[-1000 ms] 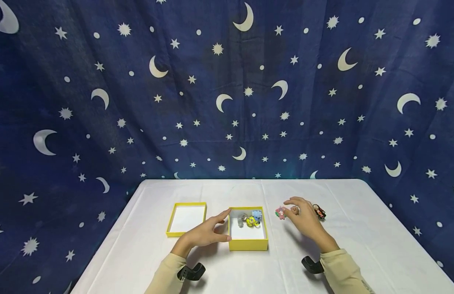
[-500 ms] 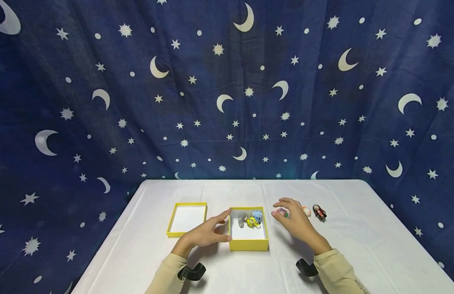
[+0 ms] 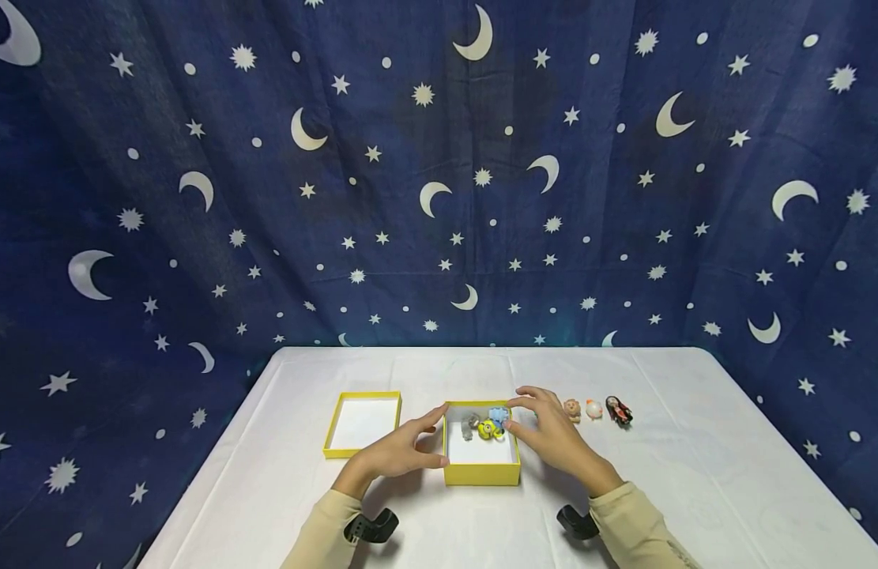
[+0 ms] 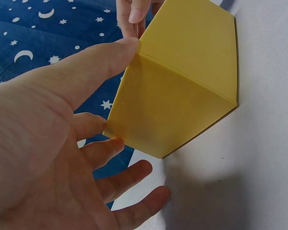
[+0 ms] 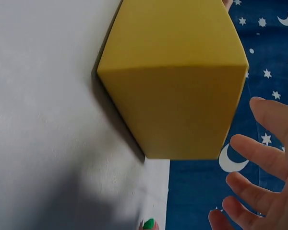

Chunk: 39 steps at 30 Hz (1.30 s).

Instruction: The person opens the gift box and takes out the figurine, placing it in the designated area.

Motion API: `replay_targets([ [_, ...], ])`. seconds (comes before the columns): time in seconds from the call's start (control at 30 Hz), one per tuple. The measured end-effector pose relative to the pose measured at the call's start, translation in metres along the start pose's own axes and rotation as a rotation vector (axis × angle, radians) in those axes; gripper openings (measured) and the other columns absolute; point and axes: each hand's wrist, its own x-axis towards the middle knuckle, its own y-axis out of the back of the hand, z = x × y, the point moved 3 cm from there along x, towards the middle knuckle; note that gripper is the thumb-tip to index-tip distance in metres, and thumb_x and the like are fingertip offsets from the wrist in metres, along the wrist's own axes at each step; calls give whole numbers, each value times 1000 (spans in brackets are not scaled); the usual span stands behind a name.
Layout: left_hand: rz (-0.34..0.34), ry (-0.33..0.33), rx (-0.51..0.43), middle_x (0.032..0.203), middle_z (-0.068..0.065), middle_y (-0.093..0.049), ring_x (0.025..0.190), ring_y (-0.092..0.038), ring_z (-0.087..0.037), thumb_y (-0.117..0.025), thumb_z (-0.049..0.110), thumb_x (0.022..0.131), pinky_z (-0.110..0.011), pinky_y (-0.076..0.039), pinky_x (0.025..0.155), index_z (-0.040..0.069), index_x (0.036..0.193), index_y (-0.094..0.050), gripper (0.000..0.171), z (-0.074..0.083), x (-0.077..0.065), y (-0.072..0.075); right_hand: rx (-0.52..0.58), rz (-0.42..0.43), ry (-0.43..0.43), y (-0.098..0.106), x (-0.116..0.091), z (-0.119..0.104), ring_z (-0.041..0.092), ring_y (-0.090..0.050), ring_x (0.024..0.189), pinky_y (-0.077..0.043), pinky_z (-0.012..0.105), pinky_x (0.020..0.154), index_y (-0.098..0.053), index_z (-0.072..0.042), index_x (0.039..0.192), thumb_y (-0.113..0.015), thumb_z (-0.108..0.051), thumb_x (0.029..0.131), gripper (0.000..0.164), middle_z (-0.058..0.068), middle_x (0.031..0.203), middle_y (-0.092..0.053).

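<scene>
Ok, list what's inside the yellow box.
The yellow box holds a gray figure, a yellow one-eyed figure and a light blue figure, with bare white floor nearer the front. The near wall hides the strip behind it; the right hand covers part of the right rim.

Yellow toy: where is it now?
In the head view, the yellow toy lies inside the yellow box, right of the gray toy and in front of the blue toy.
</scene>
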Motion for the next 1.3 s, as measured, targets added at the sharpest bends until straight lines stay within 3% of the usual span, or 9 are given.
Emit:
replay_targets([
  [0.37,1,3,25,170,-4,-22,148,-39,-33,-74,31,93,-55,-31,122,22,163,-21,88,0,1,0,-7,-100,43,-15,10,-3,45,-43,137,-36,77,103,-76,-13,115,-82,-22,85,32,21,143,-56],
  [0.73,-4,-1,18,170,-4,-22,148,-39,-33,-73,31,93,-55,-33,122,21,163,-21,88,0,1,-1,-29,-197,48,-23,25,-8,47,-41,140,-37,69,111,-80,-13,102,-85,-14,81,21,22,144,-55],
  [1.0,-14,-13,16,170,-6,-21,148,-39,-36,-73,31,94,-58,-31,122,20,163,-20,88,0,2,-1,-34,-272,6,-28,30,-7,47,-38,142,-35,70,112,-82,-16,98,-83,-9,81,18,22,147,-54],
  [1.3,-10,-24,15,170,-7,-21,148,-39,-38,-74,29,93,-60,-31,120,20,163,-20,89,2,0,0,-38,-335,-40,-29,36,-10,47,-45,137,-34,68,113,-82,-17,94,-81,-5,82,17,23,143,-57],
])
